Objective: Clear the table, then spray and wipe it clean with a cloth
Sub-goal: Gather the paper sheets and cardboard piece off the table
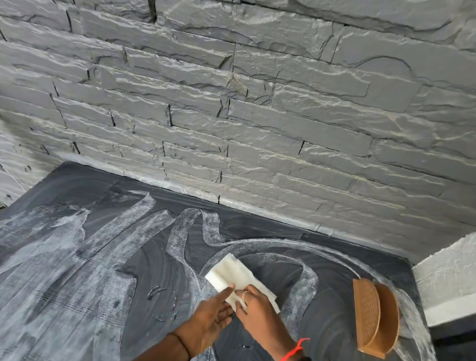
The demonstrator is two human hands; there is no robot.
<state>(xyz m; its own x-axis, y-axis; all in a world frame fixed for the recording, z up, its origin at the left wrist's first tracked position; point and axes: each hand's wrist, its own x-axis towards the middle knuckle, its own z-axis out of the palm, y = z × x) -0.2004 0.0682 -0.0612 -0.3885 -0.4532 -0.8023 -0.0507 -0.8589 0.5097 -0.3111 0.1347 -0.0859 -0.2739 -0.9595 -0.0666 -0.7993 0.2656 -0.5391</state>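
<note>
Head cam: cloth (235, 275) flat on the table (64, 278), left of the wooden holder (373, 315). Left hand (212, 308) touches it with a straight finger, right hand (257, 305) pinches its near edge. Looks soft and floppy, so I'd bunch the middle.

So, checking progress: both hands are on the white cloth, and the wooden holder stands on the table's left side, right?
Wrong side: in the head view the wooden holder stands on the table's right side. The left hand and right hand are on the white cloth.
</note>
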